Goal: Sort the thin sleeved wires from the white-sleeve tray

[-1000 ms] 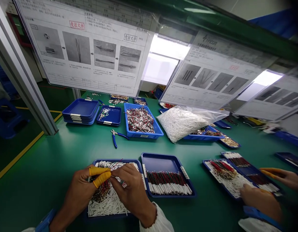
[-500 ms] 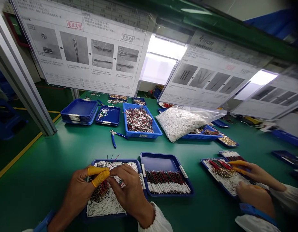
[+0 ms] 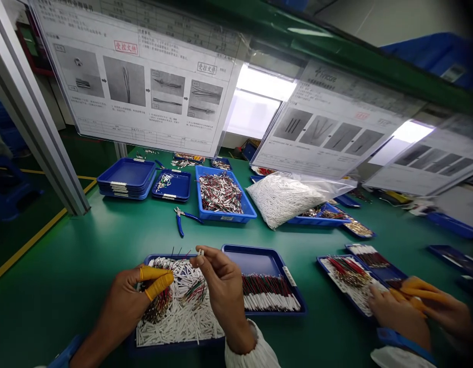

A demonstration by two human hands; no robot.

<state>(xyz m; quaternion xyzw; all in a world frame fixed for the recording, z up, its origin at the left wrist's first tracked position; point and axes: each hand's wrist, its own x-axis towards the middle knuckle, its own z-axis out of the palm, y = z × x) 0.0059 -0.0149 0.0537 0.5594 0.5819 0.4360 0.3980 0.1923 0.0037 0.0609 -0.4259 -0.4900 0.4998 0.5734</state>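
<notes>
My left hand [image 3: 135, 301], with yellow finger cots on thumb and forefinger, grips a bundle of thin red and green wires [image 3: 162, 299] over a blue tray [image 3: 175, 343] full of small white tubes [image 3: 190, 322]. My right hand [image 3: 223, 291] is raised above that tray and pinches one small white tube [image 3: 200, 252] between thumb and forefinger. To the right lies a second blue tray [image 3: 259, 258] holding a neat row of finished wires [image 3: 269, 294] with white ends.
A co-worker's hands [image 3: 408, 309] work at trays [image 3: 355, 278] on the right. Farther back stand a bin of wires [image 3: 221, 193], a bag of white tubes [image 3: 286, 197], stacked blue trays [image 3: 125, 178] and pliers [image 3: 181, 220]. Instruction sheets [image 3: 140, 82] hang overhead.
My right hand has lifted from the wire bundle and now holds a single white tube up. The left hand keeps its grip. The co-worker's hands have shifted toward the near right.
</notes>
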